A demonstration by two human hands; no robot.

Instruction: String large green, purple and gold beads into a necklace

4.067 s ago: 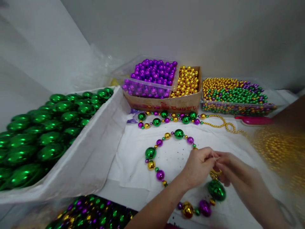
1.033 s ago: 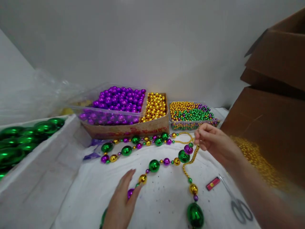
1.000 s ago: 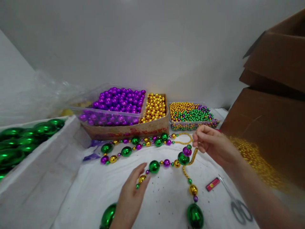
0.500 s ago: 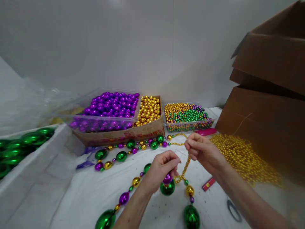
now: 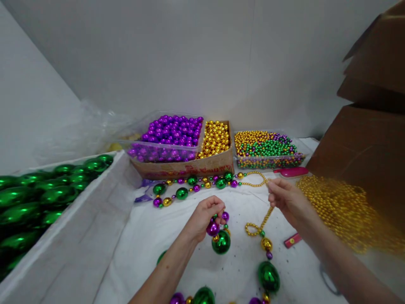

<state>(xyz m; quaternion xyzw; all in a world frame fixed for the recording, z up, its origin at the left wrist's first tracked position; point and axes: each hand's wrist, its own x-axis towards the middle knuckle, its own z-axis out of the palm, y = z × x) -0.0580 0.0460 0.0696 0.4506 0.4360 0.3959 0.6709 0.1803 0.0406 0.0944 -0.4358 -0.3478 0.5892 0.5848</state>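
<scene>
My left hand [image 5: 207, 215] pinches one end of a bead necklace; a purple bead [image 5: 213, 228] and a large green bead [image 5: 221, 242] hang below the fingers. My right hand [image 5: 283, 195] is closed on the top of a small gold bead chain [image 5: 267, 216]. Beneath it the chain forms a loop and joins a strand with a gold bead [image 5: 266, 243] and a big green oval bead [image 5: 268, 276]. A thin thread or wire [image 5: 258, 196] stretches left from the right fingertips. More large beads lie low in view, partly behind my left arm.
A finished-looking necklace [image 5: 182, 193] lies behind my hands. Farther back stand tubs of purple beads [image 5: 177, 131], gold beads [image 5: 215, 137] and mixed small beads [image 5: 268, 145]. Green ovals [image 5: 57, 194] fill a box at left. Gold chains [image 5: 335, 211], a red lighter [image 5: 292, 240] and a cardboard box [image 5: 354, 143] are right.
My hands have moved apart, opening a gap between the left hand's beads and the gold chain. The camera view has turned left, showing more of the green ovals.
</scene>
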